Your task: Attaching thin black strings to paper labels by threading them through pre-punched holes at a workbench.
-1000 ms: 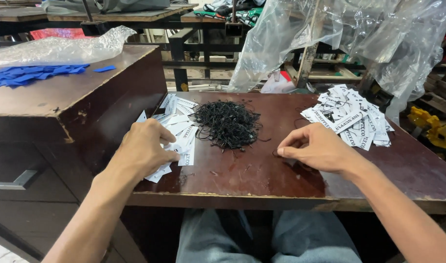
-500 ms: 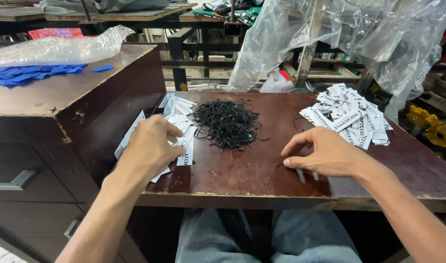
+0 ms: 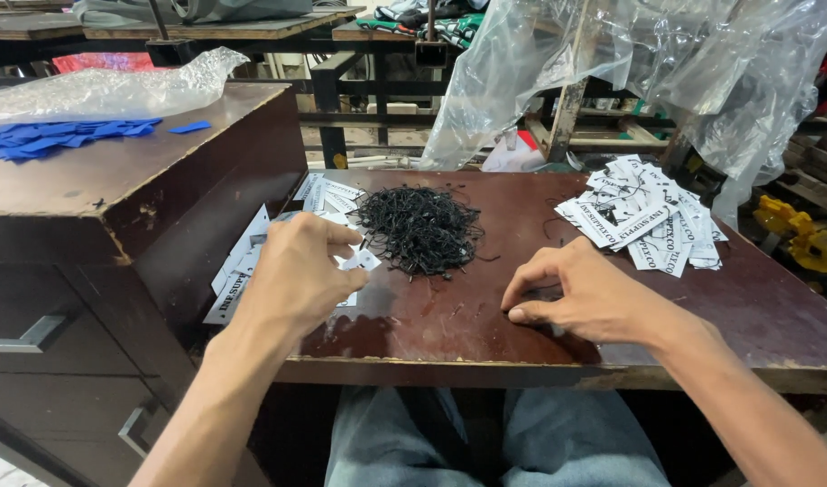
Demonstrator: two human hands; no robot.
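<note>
At far left I see flat blue pieces (image 3: 57, 140) lying on top of a dark wooden cabinet (image 3: 115, 194), with a crumpled clear plastic bag (image 3: 106, 86) behind them. Just right of the cabinet, a loose stack of white printed tags (image 3: 242, 266) lies at the left end of the dark red-brown surface (image 3: 449, 329). My left hand (image 3: 296, 275) hovers over that stack, fingers curled, pinching one small white tag (image 3: 359, 260) between thumb and fingertips. Beside it sits a tangled mound of black strings (image 3: 418, 230). My right hand (image 3: 580, 293) rests on the surface, fingertips drawn together and pressed down; whether it grips anything I cannot tell. At the far right lies a second heap of white tags (image 3: 643, 216), below hanging clear plastic sheeting (image 3: 666, 63).
</note>
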